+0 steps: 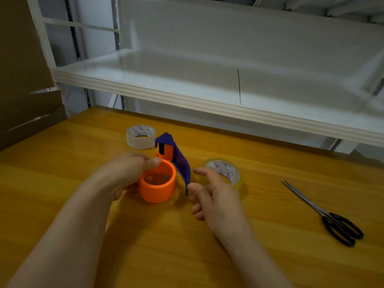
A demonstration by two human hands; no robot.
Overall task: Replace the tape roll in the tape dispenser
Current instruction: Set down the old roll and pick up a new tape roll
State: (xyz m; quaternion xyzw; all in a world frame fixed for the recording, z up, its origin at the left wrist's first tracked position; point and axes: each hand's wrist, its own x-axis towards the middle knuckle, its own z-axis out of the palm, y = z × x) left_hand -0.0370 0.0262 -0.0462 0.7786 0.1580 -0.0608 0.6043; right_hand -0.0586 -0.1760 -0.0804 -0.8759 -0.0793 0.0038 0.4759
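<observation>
An orange tape dispenser (158, 187) with a round hub and a purple curved cover (180, 163) stands on the wooden table (270, 235); no roll sits on its hub. My left hand (126, 171) grips the hub, thumb on its rim and fingers round its left side. My right hand (209, 194) hovers just right of the cover, fingers loosely spread, thumb close to the cover's lower tip, holding nothing. A whitish tape roll (140, 139) lies behind the dispenser. A clear yellowish tape roll (226, 171) lies behind my right hand, partly hidden by its fingers.
Black-handled scissors (326, 215) lie at the right of the table. A white shelf (207, 104) overhangs the table's far edge. Brown cardboard (22, 100) stands at the left.
</observation>
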